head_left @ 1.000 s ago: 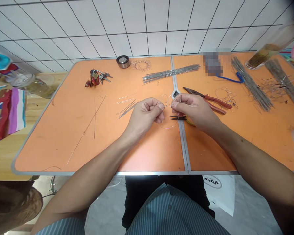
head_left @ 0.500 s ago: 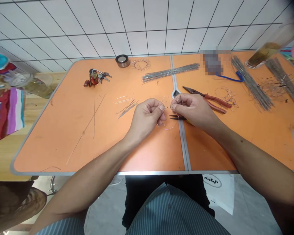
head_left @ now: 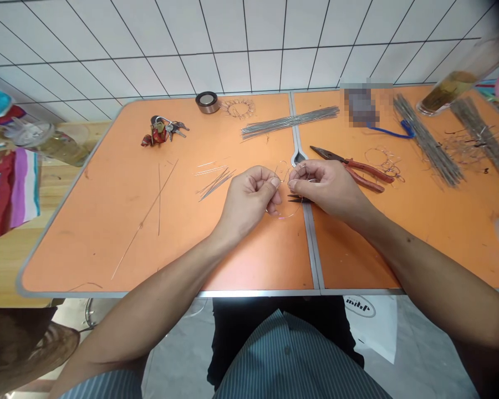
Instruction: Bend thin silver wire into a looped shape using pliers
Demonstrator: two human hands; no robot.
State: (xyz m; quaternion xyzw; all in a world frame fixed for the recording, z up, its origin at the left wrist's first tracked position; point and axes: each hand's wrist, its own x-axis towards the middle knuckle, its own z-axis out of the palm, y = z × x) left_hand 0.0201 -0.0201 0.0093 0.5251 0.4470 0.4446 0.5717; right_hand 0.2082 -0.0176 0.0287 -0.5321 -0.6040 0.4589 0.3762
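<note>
Two hands are shown meeting over the middle seam of the orange counter [head_left: 191, 249]. A thin wire loop [head_left: 281, 218] is held between them: the fingers of the left hand [head_left: 251, 194] are pinched together on its left side, those of the right hand [head_left: 324, 185] on its right. Small black pliers [head_left: 295, 198] are partly hidden beneath the right hand. Farther back, red-handled pliers [head_left: 357, 172], a bundle of straight wires [head_left: 289, 123], a bunch of keys [head_left: 162, 132] and a tape roll [head_left: 208, 102] are laid out.
</note>
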